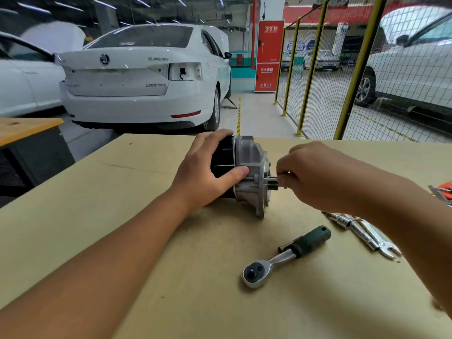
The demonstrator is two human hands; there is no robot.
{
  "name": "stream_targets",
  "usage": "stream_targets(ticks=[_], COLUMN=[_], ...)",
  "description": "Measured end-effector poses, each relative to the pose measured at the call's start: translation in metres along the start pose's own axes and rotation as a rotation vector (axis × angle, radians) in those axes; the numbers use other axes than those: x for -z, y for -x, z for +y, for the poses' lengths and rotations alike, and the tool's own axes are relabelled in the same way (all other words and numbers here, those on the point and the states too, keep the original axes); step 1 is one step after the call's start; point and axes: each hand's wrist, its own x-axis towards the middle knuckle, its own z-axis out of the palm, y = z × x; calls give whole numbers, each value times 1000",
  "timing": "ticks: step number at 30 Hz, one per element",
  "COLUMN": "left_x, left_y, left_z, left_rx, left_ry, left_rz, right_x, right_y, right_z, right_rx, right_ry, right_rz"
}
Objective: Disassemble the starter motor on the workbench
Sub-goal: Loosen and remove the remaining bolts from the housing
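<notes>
My left hand (205,172) gripping the starter motor (244,174) on the tan table (146,241), right hand (315,177) fingers pinching its shaft (273,178), ratchet (283,258) nearby, white car (144,77) and mesh fence (342,77) beyond.

Your left hand (208,172) grips with thumb and fingers (215,139) wrapped wide; your right hand (315,177) pinches, fingers curled, forearm reaching in.

Much of the starter motor's (247,172) black body was covered by the left hand (208,172). What was pinched at the shaft by the right hand (315,177) was hidden by its curled fingers. An orange-handled tool (444,189) was cut off by the right edge.
</notes>
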Motion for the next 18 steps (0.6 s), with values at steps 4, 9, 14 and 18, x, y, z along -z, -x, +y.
stream_targets(ticks=[4,9,14,18], left_x=[1,4,2,0], left_y=[0,1,2,1], left_z=[2,0,-1,-1], left_rx=[-11,-18,-2,5], left_ry=[4,-20,6,-12], left_rz=[-1,-42,-43,-11], right_x=[0,2,1,-2], right_y=[-1,2,1,0], right_z=[0,-1,1,3], right_rx=[5,10,5,-10], right_ry=[48,188,47,23], right_rz=[-48,80,65,-25])
